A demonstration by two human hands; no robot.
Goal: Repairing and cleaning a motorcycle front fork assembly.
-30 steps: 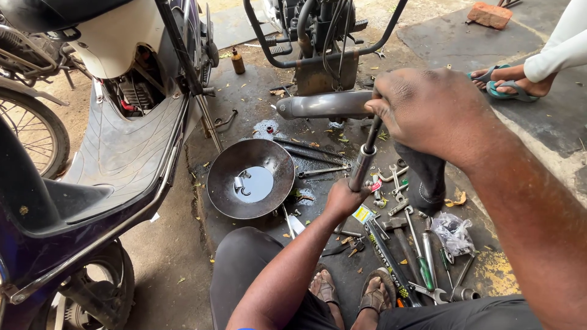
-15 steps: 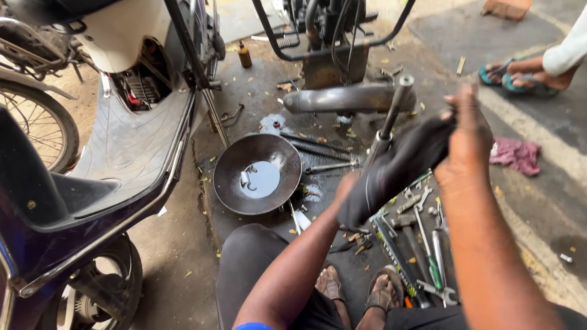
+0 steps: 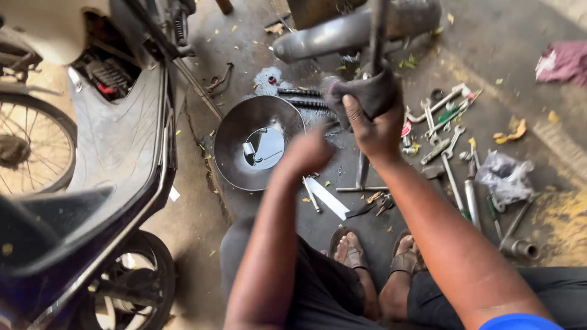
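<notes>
- the right hand (image 3: 374,125) has its fingers clenched around a dark grey rag (image 3: 361,93), which is wrapped about a slim metal rod (image 3: 378,30) standing nearly upright.
- the landmark here is the round metal pan (image 3: 257,143) on the oily floor (image 3: 342,214); the rag and rod sit just right of its upper rim.
- the left hand (image 3: 309,150) is blurred, at the pan's right edge, below and left of the rag; i cannot tell whether its fingers are clenched or released, or whether they touch anything.
- the pan holds a shallow pool of dark liquid with a bright reflection in the middle.
- beyond the pan, further from the person, a grey exhaust pipe (image 3: 354,27) lies across the floor, and the rod rises in front of it.
- well right of the pan, spanners and other hand tools (image 3: 449,146) are scattered, with a crumpled clear plastic bag (image 3: 504,177) at their right edge.
- far right and above the pan lies a reddish cloth (image 3: 565,61).
- a small white-and-red label scrap (image 3: 406,129) lies just right of the right hand; its print is too small to tell.
- left of the pan stands a dark blue motorbike (image 3: 116,159), its bodywork open.
- below the pan, the person's sandalled feet (image 3: 379,256) rest on the floor.
</notes>
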